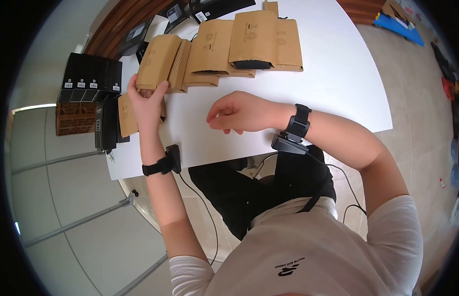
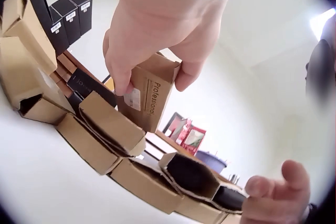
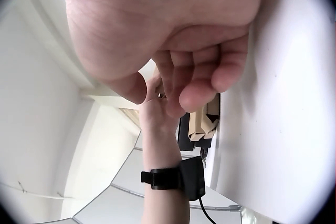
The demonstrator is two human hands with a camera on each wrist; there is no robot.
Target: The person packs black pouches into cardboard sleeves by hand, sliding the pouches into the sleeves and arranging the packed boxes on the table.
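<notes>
My left hand (image 1: 146, 104) grips the near end of a brown cardboard box (image 1: 158, 58), with the thumb on one side and fingers on the other. The left wrist view shows this box (image 2: 149, 98) tilted and raised over other boxes, the word "Professional" and a white label on its side. Beside it leans another cardboard box (image 1: 179, 69). My right hand (image 1: 245, 112) hovers over the white table, its fingers loosely curled and nothing in them. In the right wrist view the right hand (image 3: 173, 29) is close to the tabletop.
More cardboard boxes (image 1: 209, 44) lie overlapping along the back of the white table (image 1: 333, 98). One cardboard box (image 1: 126, 116) is by the left forearm. Several black boxes (image 1: 88, 74) stand at the left, others at the back. Cables run from both wrist cameras.
</notes>
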